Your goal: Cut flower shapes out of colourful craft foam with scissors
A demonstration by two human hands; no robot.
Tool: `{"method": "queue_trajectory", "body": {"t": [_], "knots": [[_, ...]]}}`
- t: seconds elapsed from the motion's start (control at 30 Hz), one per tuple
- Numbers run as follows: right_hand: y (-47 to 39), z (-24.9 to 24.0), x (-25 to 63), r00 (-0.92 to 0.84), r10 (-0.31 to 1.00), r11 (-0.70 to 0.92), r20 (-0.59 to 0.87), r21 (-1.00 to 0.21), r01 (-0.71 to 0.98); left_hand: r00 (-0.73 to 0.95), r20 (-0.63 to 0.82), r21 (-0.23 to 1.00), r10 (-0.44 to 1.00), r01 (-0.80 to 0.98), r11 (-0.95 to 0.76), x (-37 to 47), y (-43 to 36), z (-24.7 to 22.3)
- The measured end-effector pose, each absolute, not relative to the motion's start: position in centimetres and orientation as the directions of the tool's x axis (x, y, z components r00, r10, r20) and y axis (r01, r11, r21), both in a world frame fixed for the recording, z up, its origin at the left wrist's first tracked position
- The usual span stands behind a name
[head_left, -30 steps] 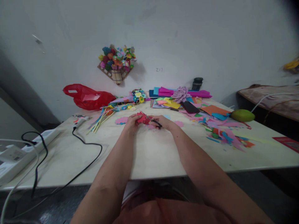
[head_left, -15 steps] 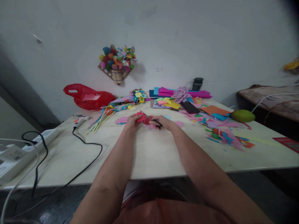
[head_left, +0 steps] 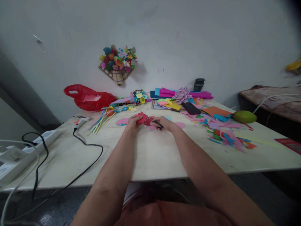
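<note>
Near the middle of the white table, my left hand pinches a red scalloped paper piece. My right hand is closed around black-handled scissors, whose blades point up and left at the red piece. Another red piece shows beside the blades, between the hands. Pink scalloped cutouts lie left of my left hand, and one pink cutout lies right of my right hand. A light blue cutout is just behind my right hand.
A red plastic bag and paper strips lie at the left. Farther left are a power strip and black cable. Coloured sheets, a phone, paper scraps and a green oval object are at the right.
</note>
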State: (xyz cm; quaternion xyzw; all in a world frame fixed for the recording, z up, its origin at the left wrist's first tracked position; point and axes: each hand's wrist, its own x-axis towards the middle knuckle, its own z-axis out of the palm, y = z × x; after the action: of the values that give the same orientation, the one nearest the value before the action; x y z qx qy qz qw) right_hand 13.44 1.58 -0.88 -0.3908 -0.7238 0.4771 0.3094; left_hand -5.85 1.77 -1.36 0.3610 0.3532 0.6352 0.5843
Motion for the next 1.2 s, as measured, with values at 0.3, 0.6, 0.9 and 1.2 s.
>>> {"method": "queue_trajectory", "body": {"t": [0.3, 0.6, 0.9, 1.2], "knots": [[2.1, -1.2, 13.4, -0.508, 0.858, 0.226, 0.074, -0.943, 0.245, -0.047, 0.047, 0.872, 0.998, -0.485, -0.064, -5.9, 1.9, -1.4], [1.8, -1.0, 13.6, -0.501, 0.864, 0.207, 0.05, -0.942, 0.265, -0.034, 0.063, 0.872, 0.997, -0.485, -0.072, -5.9, 1.6, -1.2], [1.1, -0.3, 13.9, -0.514, 0.858, 0.122, 0.001, -0.972, 0.202, -0.013, 0.064, 0.892, 0.998, -0.448, -0.063, -5.9, 1.6, -1.3], [1.4, -0.5, 14.0, -0.546, 0.838, 0.147, 0.005, -0.965, 0.216, 0.064, 0.061, 0.907, 0.996, -0.42, -0.029, -6.0, 1.7, -1.6]]}}
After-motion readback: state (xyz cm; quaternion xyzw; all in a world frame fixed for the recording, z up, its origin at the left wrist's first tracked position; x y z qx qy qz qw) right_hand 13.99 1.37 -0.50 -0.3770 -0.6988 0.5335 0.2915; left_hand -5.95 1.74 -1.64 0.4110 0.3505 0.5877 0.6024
